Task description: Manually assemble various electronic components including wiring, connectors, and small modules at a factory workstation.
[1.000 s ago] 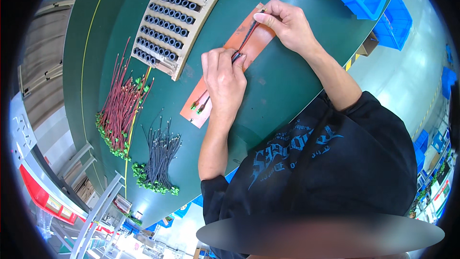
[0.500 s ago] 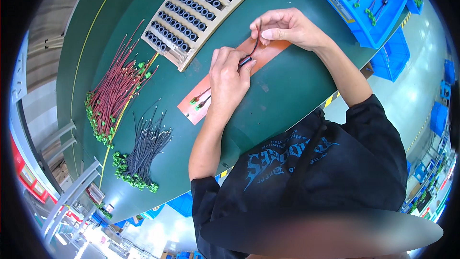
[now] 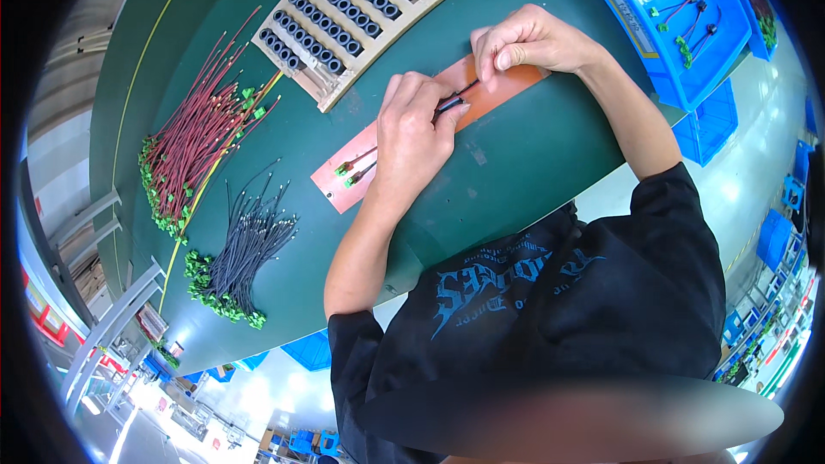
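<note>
My left hand (image 3: 414, 125) is closed on a small black cylindrical core (image 3: 450, 106), pinched between thumb and fingers, with wires running through or along it. To its upper right, my right hand (image 3: 534, 43) has its fingers closed on the free wire end (image 3: 468, 87). Both hands are over a long orange board (image 3: 509, 93). At the board's lower left end, beyond my left wrist, lie two green connectors (image 3: 345, 172), on one red and one dark wire. My left palm covers the middle of these wires.
A wooden rack (image 3: 325, 90) with rows of black ring cores stands at the far side. On the left lie a bundle of red wires (image 3: 193, 142) and a bundle of black wires (image 3: 245, 253), with green connectors. A blue bin (image 3: 666, 69) at upper right holds several wired cores.
My right hand has closed further and drawn the wire lower, so the upright loop between my hands is gone. My left hand keeps its grip on the core. The whole view has shifted slightly.
</note>
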`<act>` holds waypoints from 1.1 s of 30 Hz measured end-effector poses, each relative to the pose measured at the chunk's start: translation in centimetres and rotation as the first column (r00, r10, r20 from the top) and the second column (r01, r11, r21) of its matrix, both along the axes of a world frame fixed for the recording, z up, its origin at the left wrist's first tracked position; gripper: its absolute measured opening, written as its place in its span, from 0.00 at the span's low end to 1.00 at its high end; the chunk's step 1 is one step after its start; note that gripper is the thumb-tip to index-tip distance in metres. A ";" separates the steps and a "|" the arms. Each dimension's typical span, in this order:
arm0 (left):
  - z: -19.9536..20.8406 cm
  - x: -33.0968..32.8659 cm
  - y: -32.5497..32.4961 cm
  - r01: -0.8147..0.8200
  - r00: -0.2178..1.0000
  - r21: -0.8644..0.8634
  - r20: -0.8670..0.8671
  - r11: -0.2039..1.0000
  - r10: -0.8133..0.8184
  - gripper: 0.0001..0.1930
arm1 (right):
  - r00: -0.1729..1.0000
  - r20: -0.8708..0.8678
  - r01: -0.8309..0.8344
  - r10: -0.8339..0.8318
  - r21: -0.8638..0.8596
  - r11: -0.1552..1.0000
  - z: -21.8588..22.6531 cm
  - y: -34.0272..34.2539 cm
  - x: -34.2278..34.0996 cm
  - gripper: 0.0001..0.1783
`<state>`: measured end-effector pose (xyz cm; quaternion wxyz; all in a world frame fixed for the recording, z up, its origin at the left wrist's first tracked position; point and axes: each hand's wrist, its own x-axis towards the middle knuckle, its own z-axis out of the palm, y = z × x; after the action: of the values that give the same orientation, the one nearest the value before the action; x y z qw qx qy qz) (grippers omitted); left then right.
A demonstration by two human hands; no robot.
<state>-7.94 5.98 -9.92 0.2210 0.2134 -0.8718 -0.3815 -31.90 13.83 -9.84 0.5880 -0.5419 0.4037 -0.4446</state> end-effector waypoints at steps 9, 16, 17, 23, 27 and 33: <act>-0.1 0.3 0.0 -0.024 1.000 0.018 0.005 1.000 0.024 0.09 | 0.835 -0.526 -0.047 -0.161 -0.361 0.931 -1.2 -0.1 1.4 0.20; -0.1 -0.1 0.0 0.003 0.998 0.036 0.057 0.999 -0.005 0.10 | 0.890 -0.419 0.002 -0.182 -0.394 0.919 -1.4 0.1 0.0 0.15; 0.0 0.1 0.0 -0.020 0.998 0.024 0.068 1.000 0.019 0.11 | 0.951 -0.298 -0.015 -0.085 -0.317 0.948 -1.2 -0.2 -0.4 0.15; 0.2 0.5 0.1 -0.037 0.990 -0.032 0.134 0.999 0.041 0.13 | 1.000 0.014 0.022 -0.018 -0.380 0.925 -0.5 -0.2 -0.4 0.12; 0.4 -0.2 0.5 -0.015 0.983 -0.065 0.184 0.998 0.026 0.13 | 0.646 -0.656 -0.198 -0.390 -0.638 0.744 -0.2 0.9 0.5 0.10; 0.7 1.0 0.7 -0.057 0.988 -0.065 0.139 0.996 0.065 0.13 | 0.921 -0.280 0.091 -0.271 -0.522 0.848 -2.0 0.7 1.8 0.14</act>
<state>-6.92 6.69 -9.19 0.1769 0.2594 -0.8895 -0.3319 -30.08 14.56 -11.80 0.3028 -0.7031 0.4210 -0.4866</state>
